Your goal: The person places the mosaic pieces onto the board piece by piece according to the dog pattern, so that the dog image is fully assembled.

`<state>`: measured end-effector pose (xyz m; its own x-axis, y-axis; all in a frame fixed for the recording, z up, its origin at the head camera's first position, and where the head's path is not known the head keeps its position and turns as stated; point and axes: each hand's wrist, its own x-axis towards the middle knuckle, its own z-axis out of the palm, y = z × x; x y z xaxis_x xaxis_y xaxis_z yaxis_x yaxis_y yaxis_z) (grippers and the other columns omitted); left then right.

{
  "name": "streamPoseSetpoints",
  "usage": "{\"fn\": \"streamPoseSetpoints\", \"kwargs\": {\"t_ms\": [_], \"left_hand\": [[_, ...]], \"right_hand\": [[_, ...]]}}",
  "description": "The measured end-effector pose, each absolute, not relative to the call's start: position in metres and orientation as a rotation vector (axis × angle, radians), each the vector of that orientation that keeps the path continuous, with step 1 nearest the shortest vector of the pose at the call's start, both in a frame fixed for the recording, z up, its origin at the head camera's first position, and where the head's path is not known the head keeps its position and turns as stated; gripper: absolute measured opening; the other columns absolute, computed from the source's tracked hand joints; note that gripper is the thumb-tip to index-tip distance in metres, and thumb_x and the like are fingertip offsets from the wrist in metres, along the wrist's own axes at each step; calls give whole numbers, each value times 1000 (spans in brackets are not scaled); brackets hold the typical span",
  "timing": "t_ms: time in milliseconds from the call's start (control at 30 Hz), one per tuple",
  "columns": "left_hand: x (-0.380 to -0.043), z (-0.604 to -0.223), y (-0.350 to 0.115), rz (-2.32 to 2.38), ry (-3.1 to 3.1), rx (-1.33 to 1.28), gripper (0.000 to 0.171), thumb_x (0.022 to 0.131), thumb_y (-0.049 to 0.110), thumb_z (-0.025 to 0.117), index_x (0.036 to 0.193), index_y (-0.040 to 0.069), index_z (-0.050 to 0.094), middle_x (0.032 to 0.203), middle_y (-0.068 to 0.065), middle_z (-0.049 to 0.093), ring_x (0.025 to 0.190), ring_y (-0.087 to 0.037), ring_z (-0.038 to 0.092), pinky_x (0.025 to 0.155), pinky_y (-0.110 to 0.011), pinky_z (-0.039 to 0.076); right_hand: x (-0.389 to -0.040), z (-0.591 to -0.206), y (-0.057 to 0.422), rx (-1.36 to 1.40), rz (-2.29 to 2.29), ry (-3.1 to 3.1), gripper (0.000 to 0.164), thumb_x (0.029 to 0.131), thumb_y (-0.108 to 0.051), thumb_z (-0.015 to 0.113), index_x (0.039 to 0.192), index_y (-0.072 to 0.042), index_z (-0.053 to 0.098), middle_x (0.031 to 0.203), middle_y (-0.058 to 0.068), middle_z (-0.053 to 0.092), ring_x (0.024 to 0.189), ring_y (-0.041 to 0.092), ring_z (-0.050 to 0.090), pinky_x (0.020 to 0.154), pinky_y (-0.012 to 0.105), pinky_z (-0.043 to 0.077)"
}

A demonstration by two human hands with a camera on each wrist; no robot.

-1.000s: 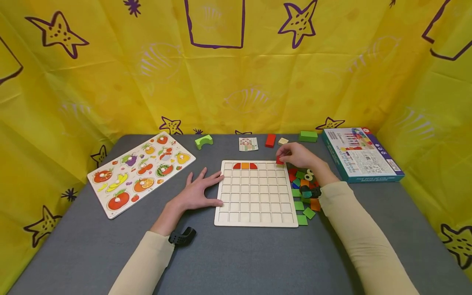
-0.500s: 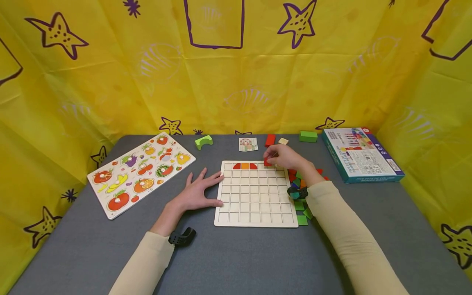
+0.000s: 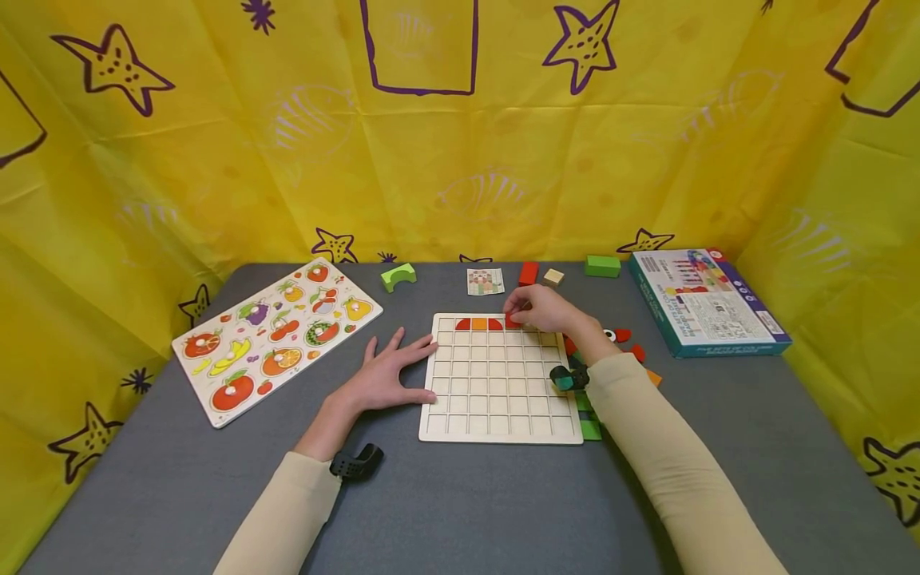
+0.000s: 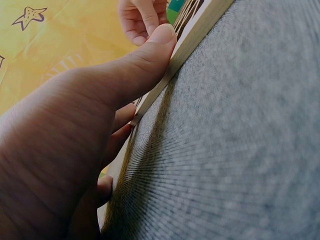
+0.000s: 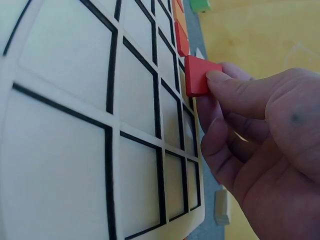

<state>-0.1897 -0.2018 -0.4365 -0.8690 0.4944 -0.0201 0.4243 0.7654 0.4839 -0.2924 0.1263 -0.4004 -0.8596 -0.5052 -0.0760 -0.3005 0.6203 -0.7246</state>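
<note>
- head view: the step in hand seems to be fitting the flat red square tile point(image 3: 512, 320) into the pale wooden grid board point(image 3: 497, 385); lining its sides up with the cell's ridges before letting go should help it sit flat.
- the tile is at the board's far row, just right of the red piece with one rounded corner point(image 3: 495, 324), which touches the flat orange square tile point(image 3: 479, 324).
- the person's right hand point(image 3: 541, 310) pinches the tile; the left hand point(image 3: 388, 374), fingers spread, touches the board's left edge, well apart from the tile.
- left wrist view: the left thumb rests on the board's rim; keeping light pressure there should stop the board sliding. the tile cannot be made out here.
- right wrist view: the right thumb presses one side of the tile, fingers behind it. it looks raised, so lowering it level would be best; whether it touches the board, i cannot tell.
</note>
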Motion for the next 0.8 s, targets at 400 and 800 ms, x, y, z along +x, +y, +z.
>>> {"fn": "streamPoseSetpoints", "kwargs": {"t_ms": [400, 800], "left_hand": [[-189, -437, -201, 709, 2816, 733, 94, 79, 63, 77, 156, 23, 42, 163, 3, 31, 152, -40, 5, 111, -69, -9], [-190, -436, -202, 685, 2814, 720, 94, 80, 64, 76, 157, 24, 40, 164, 3, 29, 152, -40, 4, 110, -70, -9]], "right_hand": [[-289, -397, 115, -706, -1108, 2523, 11, 97, -1, 67, 108, 0, 67, 102, 11, 66, 90, 26, 59, 84, 37, 50], [-289, -398, 96, -828, -1095, 2440, 16, 100, -3, 62, 113, -2, 71, 102, 7, 69, 86, 24, 57, 80, 34, 48]]}}
